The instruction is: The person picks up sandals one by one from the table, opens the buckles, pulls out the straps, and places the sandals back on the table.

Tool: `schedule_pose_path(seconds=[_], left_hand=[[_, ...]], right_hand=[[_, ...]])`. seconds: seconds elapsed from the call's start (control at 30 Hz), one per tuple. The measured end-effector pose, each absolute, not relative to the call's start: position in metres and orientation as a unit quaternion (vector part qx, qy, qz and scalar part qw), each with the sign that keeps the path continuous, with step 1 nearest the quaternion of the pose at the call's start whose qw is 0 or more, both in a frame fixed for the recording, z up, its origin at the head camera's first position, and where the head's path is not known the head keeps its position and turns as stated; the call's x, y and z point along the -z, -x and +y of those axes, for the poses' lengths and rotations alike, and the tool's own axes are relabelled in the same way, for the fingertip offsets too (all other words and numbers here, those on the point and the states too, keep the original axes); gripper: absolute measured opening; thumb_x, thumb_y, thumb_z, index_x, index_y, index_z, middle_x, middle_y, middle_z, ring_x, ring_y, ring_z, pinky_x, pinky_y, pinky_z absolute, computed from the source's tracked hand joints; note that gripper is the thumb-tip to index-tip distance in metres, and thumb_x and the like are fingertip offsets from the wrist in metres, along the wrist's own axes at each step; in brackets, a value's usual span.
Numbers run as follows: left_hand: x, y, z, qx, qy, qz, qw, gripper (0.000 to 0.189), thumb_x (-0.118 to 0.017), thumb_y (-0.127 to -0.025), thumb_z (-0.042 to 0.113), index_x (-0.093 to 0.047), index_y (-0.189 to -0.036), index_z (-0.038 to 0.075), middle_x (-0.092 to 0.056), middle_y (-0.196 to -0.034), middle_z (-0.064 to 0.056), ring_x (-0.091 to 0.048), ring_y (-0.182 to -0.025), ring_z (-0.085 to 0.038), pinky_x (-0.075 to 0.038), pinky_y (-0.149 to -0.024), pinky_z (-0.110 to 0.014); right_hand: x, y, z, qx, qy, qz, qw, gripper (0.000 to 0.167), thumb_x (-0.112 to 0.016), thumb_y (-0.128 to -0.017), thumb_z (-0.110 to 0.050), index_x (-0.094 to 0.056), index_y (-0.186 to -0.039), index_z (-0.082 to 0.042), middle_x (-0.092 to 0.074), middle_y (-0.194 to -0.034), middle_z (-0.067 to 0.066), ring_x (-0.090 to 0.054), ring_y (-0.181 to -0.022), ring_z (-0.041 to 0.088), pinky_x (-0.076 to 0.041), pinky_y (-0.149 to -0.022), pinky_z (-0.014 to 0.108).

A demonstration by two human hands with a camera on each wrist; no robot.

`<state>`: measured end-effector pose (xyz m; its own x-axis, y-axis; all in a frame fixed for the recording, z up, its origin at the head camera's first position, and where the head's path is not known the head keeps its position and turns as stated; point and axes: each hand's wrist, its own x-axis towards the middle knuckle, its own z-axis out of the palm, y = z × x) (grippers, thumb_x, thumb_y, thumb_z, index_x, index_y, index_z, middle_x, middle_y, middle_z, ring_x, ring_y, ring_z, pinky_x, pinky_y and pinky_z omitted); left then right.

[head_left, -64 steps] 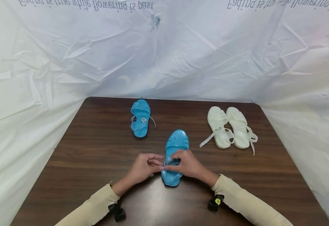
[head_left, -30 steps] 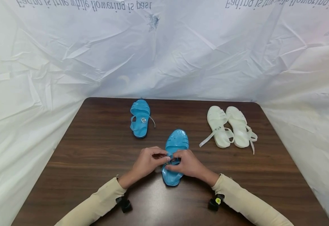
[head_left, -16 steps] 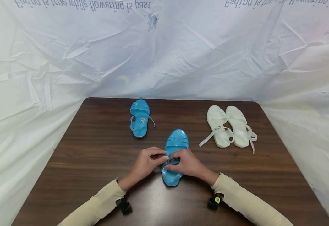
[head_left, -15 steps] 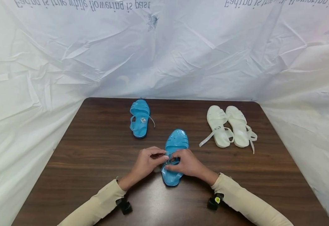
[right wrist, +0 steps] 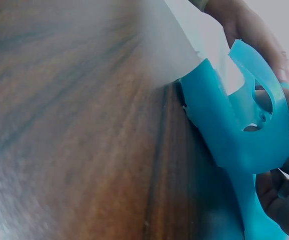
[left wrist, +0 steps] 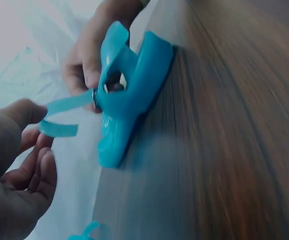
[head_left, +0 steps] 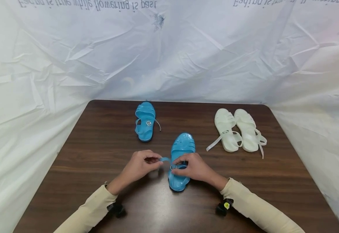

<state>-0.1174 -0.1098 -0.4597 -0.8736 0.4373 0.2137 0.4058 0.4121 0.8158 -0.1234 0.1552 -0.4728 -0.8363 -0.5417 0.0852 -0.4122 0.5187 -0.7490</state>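
Observation:
A blue jelly sandal point(head_left: 183, 145) lies sole down on the table, toe pointing away from me. My left hand point(head_left: 138, 165) pinches its ankle strap point(head_left: 165, 159) between thumb and fingers and holds it out to the left. In the left wrist view the strap point(left wrist: 68, 103) runs through the small metal buckle point(left wrist: 95, 98), its tip folded past my thumb. My right hand point(head_left: 195, 166) grips the sandal at the buckle, thumb and fingers on either side. From the right wrist view, the heel part of the sandal point(right wrist: 219, 120) shows, with some fingers hidden behind it.
Another blue sandal point(head_left: 145, 121), its strap loose, lies farther back to the left. Two white sandals point(head_left: 224, 129) with loose straps rest at the back right. Behind the dark wooden table point(head_left: 99, 136) hangs a pale printed sheet point(head_left: 169, 58).
My left hand has drawn away to the left with the strap, which now stretches visibly out from the buckle. My right hand stays in nearly the same place on the sandal.

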Motion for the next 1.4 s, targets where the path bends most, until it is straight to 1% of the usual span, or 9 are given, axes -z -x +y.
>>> schedule_pose_path(seconds=[0.17,0.33,0.47,0.7,0.83,0.93,1.0,1.17,1.4], left_hand=[[0.464,0.118,-0.118,-0.461,-0.246,0.851,0.059,0.011,-0.079,-0.092,0.02,-0.079,-0.1,0.012,-0.068,-0.086,0.008,-0.063,-0.076,-0.006,-0.057,-0.068,-0.025],[0.469,0.118,-0.121,-0.458,-0.234,0.852,0.096,0.01,-0.078,-0.093,0.024,-0.078,-0.097,0.015,-0.068,-0.083,0.009,-0.063,-0.075,-0.007,-0.056,-0.067,-0.025],[0.473,0.119,-0.123,-0.457,-0.227,0.851,0.122,0.013,-0.077,-0.094,0.028,-0.078,-0.098,0.016,-0.069,-0.084,0.009,-0.064,-0.077,-0.008,-0.056,-0.069,-0.025],[0.468,0.125,-0.111,-0.452,-0.23,0.854,0.111,0.036,-0.076,-0.094,0.037,-0.074,-0.117,0.01,-0.072,-0.1,0.005,-0.066,-0.087,-0.009,-0.057,-0.076,-0.027],[0.461,0.128,-0.095,-0.436,-0.255,0.855,0.119,0.045,-0.074,-0.094,0.044,-0.07,-0.126,0.013,-0.073,-0.115,0.001,-0.068,-0.1,-0.01,-0.057,-0.085,-0.032],[0.461,0.13,-0.082,-0.419,-0.269,0.856,0.135,0.048,-0.073,-0.094,0.048,-0.069,-0.127,0.015,-0.072,-0.12,0.003,-0.067,-0.106,-0.008,-0.056,-0.089,-0.033],[0.463,0.131,-0.075,-0.408,-0.277,0.858,0.142,0.047,-0.072,-0.094,0.05,-0.07,-0.126,0.015,-0.072,-0.118,0.004,-0.067,-0.106,-0.007,-0.056,-0.09,-0.033],[0.466,0.132,-0.064,-0.393,-0.283,0.863,0.145,0.036,-0.07,-0.096,0.047,-0.072,-0.117,0.018,-0.072,-0.106,0.007,-0.066,-0.097,-0.005,-0.056,-0.083,-0.03],[0.471,0.132,-0.056,-0.403,-0.277,0.861,0.141,0.018,-0.074,-0.094,0.037,-0.072,-0.102,0.021,-0.069,-0.093,0.011,-0.063,-0.082,-0.003,-0.054,-0.072,-0.026]], right_hand=[[0.471,0.123,0.16,0.417,0.276,0.862,0.081,0.033,-0.079,-0.09,-0.042,-0.079,-0.112,-0.018,-0.076,-0.099,-0.011,-0.067,-0.088,0.003,-0.055,-0.072,0.025],[0.469,0.124,0.167,0.42,0.269,0.863,0.079,0.041,-0.076,-0.093,-0.041,-0.074,-0.124,-0.014,-0.075,-0.097,-0.011,-0.068,-0.087,0.003,-0.055,-0.069,0.026],[0.468,0.125,0.173,0.42,0.266,0.865,0.075,0.038,-0.075,-0.094,-0.039,-0.075,-0.122,-0.013,-0.075,-0.095,-0.011,-0.068,-0.083,0.003,-0.055,-0.066,0.026],[0.466,0.125,0.183,0.42,0.261,0.866,0.07,0.037,-0.073,-0.095,-0.041,-0.076,-0.12,-0.014,-0.074,-0.094,-0.011,-0.067,-0.082,0.005,-0.055,-0.067,0.027],[0.465,0.124,0.187,0.418,0.266,0.866,0.068,0.035,-0.072,-0.096,-0.039,-0.075,-0.12,-0.014,-0.074,-0.095,-0.01,-0.067,-0.082,0.005,-0.056,-0.068,0.027],[0.465,0.123,0.188,0.417,0.267,0.866,0.069,0.035,-0.071,-0.097,-0.038,-0.075,-0.12,-0.012,-0.074,-0.095,-0.009,-0.067,-0.083,0.005,-0.056,-0.068,0.027],[0.465,0.122,0.189,0.415,0.264,0.868,0.071,0.034,-0.071,-0.098,-0.038,-0.075,-0.12,-0.012,-0.074,-0.095,-0.009,-0.067,-0.083,0.004,-0.056,-0.069,0.027],[0.465,0.121,0.186,0.42,0.252,0.868,0.086,0.03,-0.071,-0.098,-0.035,-0.076,-0.118,-0.013,-0.074,-0.096,-0.009,-0.068,-0.085,0.004,-0.057,-0.07,0.027],[0.469,0.12,0.182,0.429,0.249,0.862,0.102,0.024,-0.068,-0.1,-0.034,-0.079,-0.109,-0.015,-0.075,-0.093,-0.01,-0.065,-0.079,0.005,-0.056,-0.067,0.025]])
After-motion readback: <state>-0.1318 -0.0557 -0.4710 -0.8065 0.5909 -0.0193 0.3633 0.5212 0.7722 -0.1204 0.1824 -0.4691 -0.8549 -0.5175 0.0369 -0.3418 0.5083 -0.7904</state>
